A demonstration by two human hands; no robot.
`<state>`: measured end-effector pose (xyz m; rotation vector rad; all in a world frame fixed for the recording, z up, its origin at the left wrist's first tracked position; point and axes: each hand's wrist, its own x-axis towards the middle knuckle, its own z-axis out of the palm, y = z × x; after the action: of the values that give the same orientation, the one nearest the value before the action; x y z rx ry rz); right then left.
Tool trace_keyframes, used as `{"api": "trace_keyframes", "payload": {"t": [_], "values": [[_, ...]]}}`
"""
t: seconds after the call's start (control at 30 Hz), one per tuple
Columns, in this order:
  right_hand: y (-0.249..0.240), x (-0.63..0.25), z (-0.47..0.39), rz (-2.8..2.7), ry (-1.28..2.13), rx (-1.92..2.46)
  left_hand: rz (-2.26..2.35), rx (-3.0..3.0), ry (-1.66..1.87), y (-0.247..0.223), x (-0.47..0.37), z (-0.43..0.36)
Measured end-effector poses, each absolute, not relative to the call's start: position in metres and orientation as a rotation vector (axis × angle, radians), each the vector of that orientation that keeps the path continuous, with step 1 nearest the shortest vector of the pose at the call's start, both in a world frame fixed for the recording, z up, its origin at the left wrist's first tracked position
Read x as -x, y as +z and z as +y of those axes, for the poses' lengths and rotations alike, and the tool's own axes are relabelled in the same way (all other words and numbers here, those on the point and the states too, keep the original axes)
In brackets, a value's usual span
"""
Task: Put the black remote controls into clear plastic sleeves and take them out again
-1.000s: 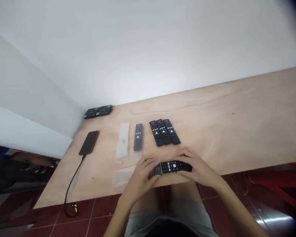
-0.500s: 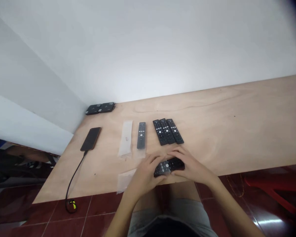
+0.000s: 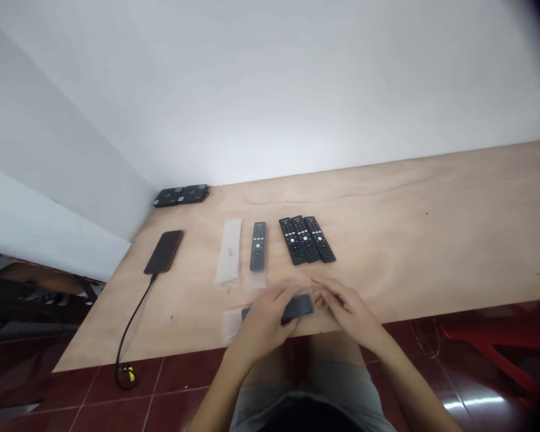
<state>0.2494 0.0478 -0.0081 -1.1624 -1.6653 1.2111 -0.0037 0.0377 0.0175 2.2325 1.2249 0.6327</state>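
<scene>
Nearer the person than the bare remotes [image 3: 305,239], the left hand's [image 3: 265,318] fingers clasp a sleeved remote [image 3: 299,306], probably steadying it; the right hand's [image 3: 346,309] fingers curl narrowly beside its end, whether pinching plastic I cannot tell.

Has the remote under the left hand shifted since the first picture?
Yes, leftward. Judged against the three unwrapped remotes, the handled remote's right end earlier reached past their row; now it stops short of the row's right side.

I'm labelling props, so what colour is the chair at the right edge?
The chair is red, seen best in the head view.
</scene>
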Motion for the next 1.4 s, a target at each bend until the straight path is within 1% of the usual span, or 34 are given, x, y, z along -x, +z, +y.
{"api": "trace_keyframes", "payload": {"t": [0.13,0.23,0.5,0.67,0.83,0.97,1.07,1.27,1.4], "values": [[-0.017,-0.229,0.047,-1.531,1.326,1.121,1.175,-2.250,0.659,0.018,-0.016,0.042],[-0.024,-0.228,0.049,-1.485,1.307,1.128,1.180,-2.283,0.670,0.017,-0.024,0.044],[-0.024,-0.262,0.056,-1.698,1.006,1.205,1.340,-2.270,0.654,0.006,0.003,0.040],[-0.022,-0.272,0.056,-1.815,0.898,1.249,1.336,-2.250,0.655,0.008,0.012,0.040],[-0.009,-0.269,0.057,-1.953,0.698,1.226,1.248,-2.327,0.609,0.012,0.008,0.040],[0.005,-0.261,0.056,-2.191,0.874,1.063,1.139,-2.368,0.617,0.013,0.002,0.040],[0.005,-0.270,0.054,-2.162,0.971,1.087,1.150,-2.367,0.663,0.016,0.005,0.041],[-0.003,-0.312,0.041,-1.969,1.018,1.227,1.419,-2.298,0.927,0.012,0.036,0.043],[-0.005,-0.310,0.026,-1.927,0.947,1.351,1.599,-2.311,0.945,-0.002,0.047,0.043]]}}
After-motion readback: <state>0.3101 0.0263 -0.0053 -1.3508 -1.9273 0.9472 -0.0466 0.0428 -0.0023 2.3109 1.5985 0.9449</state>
